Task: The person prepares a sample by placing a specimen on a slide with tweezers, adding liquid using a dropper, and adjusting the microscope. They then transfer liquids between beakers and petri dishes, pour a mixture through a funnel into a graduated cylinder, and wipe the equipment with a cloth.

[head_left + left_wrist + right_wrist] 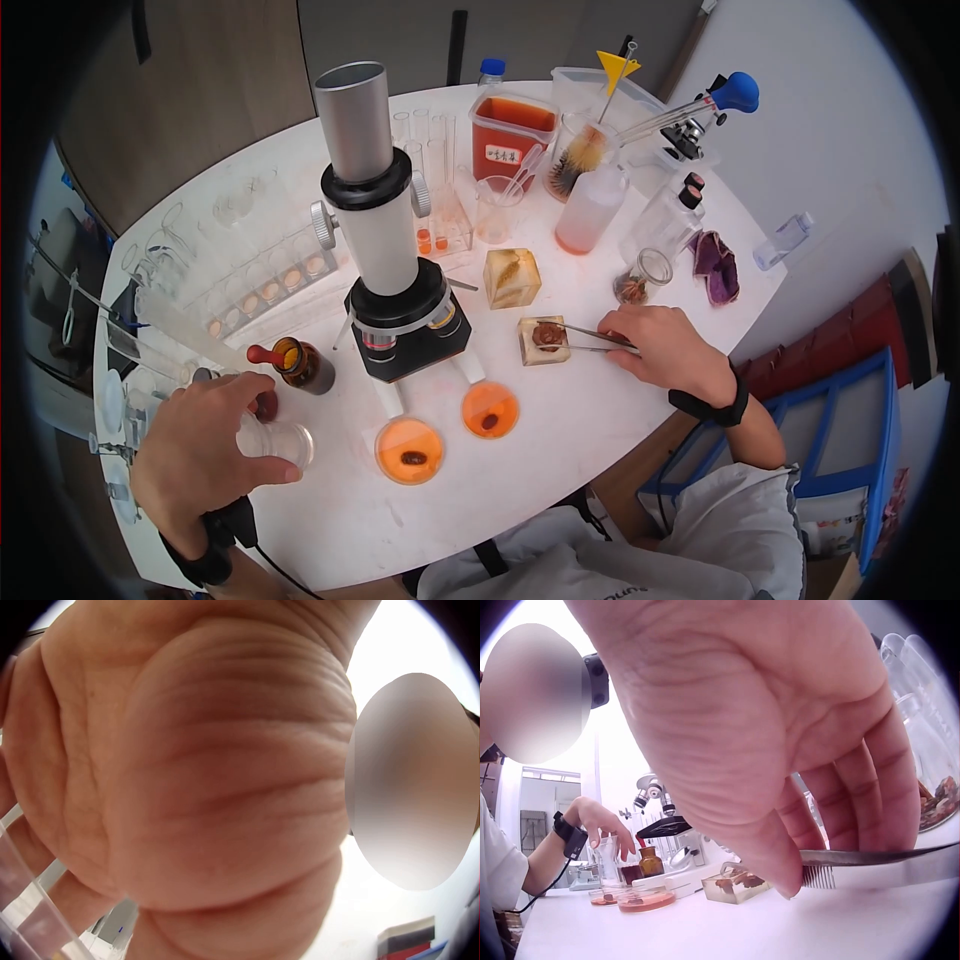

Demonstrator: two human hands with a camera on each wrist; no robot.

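Note:
My right hand (665,345) pinches a pair of metal tweezers (588,333) by their rear end, thumb against fingers. Their two arms stand spread and reach left over a small clear block (528,341) with a brown specimen in it. In the right wrist view, ridges on the tweezers (847,859) show beside the thumb. At the left, my left hand (200,440) curves its thumb and fingers around a clear glass beaker (290,447). Close beyond that hand stands a brown bottle (318,375) with a red-bulbed dropper (262,355).
A tall microscope (375,220) stands mid-table, with two orange dishes (408,440) before it. A yellowish block (512,278), a small jar (650,270), a squeeze bottle (592,210) and a red-filled tub (510,130) stand toward the right and back. Glassware lines the left.

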